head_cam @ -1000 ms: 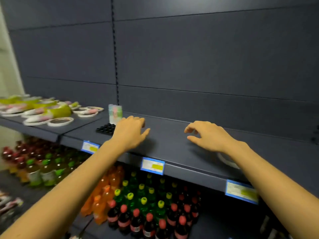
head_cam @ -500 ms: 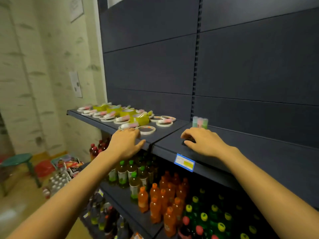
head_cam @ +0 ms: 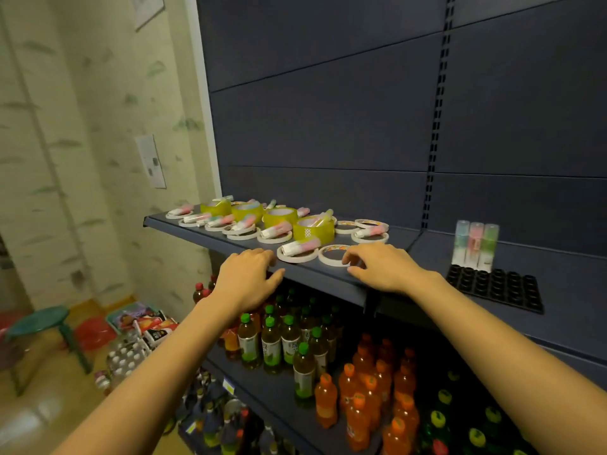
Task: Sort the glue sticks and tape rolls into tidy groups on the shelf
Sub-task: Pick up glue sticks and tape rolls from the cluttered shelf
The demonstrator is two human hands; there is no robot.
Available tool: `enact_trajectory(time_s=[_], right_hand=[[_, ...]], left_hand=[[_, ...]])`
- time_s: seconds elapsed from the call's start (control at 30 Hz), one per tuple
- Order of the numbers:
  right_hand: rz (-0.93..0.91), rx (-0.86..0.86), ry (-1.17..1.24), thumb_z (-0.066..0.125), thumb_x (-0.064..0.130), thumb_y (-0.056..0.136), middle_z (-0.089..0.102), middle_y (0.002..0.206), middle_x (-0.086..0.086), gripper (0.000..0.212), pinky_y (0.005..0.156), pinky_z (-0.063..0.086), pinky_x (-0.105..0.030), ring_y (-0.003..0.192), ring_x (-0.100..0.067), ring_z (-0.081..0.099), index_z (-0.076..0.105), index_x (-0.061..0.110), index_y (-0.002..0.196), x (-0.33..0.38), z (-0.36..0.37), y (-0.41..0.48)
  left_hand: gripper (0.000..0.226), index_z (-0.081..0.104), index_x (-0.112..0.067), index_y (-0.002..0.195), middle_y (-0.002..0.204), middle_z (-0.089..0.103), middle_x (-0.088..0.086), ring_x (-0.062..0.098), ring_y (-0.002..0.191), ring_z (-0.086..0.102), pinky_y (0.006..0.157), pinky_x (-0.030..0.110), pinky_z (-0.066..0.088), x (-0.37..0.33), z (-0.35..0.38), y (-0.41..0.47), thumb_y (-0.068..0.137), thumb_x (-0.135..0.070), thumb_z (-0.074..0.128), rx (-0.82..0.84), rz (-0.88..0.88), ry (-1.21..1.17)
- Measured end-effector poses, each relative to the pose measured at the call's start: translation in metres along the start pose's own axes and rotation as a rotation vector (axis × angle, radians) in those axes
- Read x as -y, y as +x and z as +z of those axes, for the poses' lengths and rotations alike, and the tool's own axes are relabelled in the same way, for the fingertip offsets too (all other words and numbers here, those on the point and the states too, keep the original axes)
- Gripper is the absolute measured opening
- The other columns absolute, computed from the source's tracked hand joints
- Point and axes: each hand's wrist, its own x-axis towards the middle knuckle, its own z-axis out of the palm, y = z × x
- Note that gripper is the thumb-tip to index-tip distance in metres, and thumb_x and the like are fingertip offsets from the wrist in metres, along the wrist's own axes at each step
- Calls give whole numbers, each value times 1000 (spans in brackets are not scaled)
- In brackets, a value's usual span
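My two bare arms reach forward to a dark blue shop shelf (head_cam: 315, 278) at chest height. My left hand (head_cam: 244, 284) rests palm down at the shelf's front edge with its fingers loosely bent over the lip and nothing in it. My right hand (head_cam: 382, 267) lies palm down just to its right with the fingers bent and slightly spread. Its fingertips are at the near rim of a flat white tape ring (head_cam: 332, 256), and I cannot tell whether they touch it. It grips nothing.

Behind my hands the shelf holds a mixed scatter. There are four thick yellow tape rolls (head_cam: 313, 230) and many thin white tape rings lying flat. Pastel glue sticks (head_cam: 299, 246) lie on their sides across several of the rings. The nearest ring with a stick on it sits between my two hands, just behind them.

A slotted upright post (head_cam: 435, 126) divides the back panel. To its right lies a black tray (head_cam: 496, 288) of round sockets. Three glue sticks (head_cam: 474, 244) — blue, pink and green — stand upright side by side along its far edge.

On the lower shelves there are rows of bottles, the green-capped ones (head_cam: 271, 339) to the left and the orange ones (head_cam: 358, 389) to the right. On the floor at far left stand a green stool (head_cam: 39, 323) and a basket of snack packets (head_cam: 138, 318). A paper notice (head_cam: 151, 160) hangs on the patterned wall.
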Motion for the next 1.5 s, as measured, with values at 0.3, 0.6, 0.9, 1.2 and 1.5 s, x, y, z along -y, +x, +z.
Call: enact_trajectory(time_s=[0.3, 0.6, 0.9, 1.2, 1.5], right_hand=[[65, -21, 83, 54, 36, 91, 64, 113, -5, 31, 90, 48, -38, 102, -22, 58, 63, 15, 112, -4, 23, 100], [224, 82, 179, 53, 57, 85, 45, 60, 2, 50, 69, 39, -30, 62, -12, 44, 46, 17, 56, -12, 39, 168], [294, 178, 574, 68, 48, 78, 59, 72, 2, 35, 69, 44, -21, 71, -10, 53, 60, 14, 76, -21, 23, 171], [430, -190, 719, 72, 33, 79, 70, 74, 7, 22, 68, 51, -19, 69, -3, 63, 63, 16, 90, -35, -9, 139], [507, -528, 617, 71, 22, 81, 67, 67, 8, 9, 62, 49, -14, 63, -2, 62, 63, 22, 81, -20, -8, 81]], left_hand=[[29, 60, -18, 102, 104, 64, 0, 20, 97, 58, 70, 30, 41, 43, 43, 71, 92, -41, 46, -52, 43, -95], [25, 62, -17, 94, 95, 68, 1, 23, 89, 62, 68, 33, 43, 66, 75, 142, 91, -38, 49, 0, 108, -195], [23, 63, -18, 94, 88, 66, 0, 19, 86, 59, 65, 27, 35, 62, 102, 172, 90, -37, 51, 97, 283, -351], [33, 49, -26, 72, 71, 58, -7, 14, 70, 55, 71, 34, 48, 59, 114, 186, 83, -57, 52, 153, 425, -323], [21, 53, -22, 64, 66, 62, -3, 20, 71, 59, 69, 36, 51, 47, 91, 201, 75, -35, 65, 50, 407, -671]])
